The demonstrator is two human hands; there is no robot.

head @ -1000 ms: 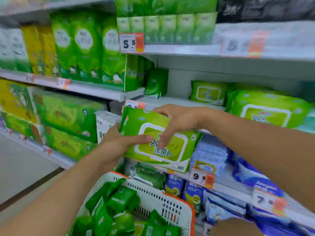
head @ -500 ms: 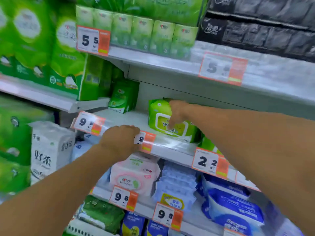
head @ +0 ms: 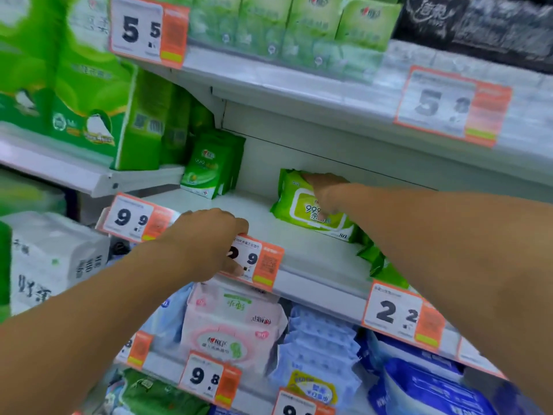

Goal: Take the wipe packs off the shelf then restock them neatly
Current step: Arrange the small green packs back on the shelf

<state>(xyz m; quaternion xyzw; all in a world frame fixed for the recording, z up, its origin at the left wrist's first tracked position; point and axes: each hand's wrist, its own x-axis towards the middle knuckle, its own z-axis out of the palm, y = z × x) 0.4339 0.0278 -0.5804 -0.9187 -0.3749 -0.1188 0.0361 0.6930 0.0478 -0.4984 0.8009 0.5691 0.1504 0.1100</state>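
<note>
You're mid-restock: your right hand (head: 324, 191) is pressing on the green wipe pack (head: 302, 205), which is lying flat toward the back of the white shelf (head: 317, 259), label up. Fingers are draped over the pack's top edge w/ the thumb on its face, so you're gripping it, tho blur makes the exact hold hard to read. Your left hand (head: 209, 244) is curling over the shelf lip, thumb touching the 2.9 price tag (head: 257, 260), carrying no pack.

Progress, as a guess: one pack is going in, and more green packs (head: 374, 259) are sitting just beside it to the right, partly hidden by your forearm. Most of the shelf between that pack and the small green pouches (head: 209, 166) at the left is showing bare, so prob. plenty still to place, then square up the row
</note>
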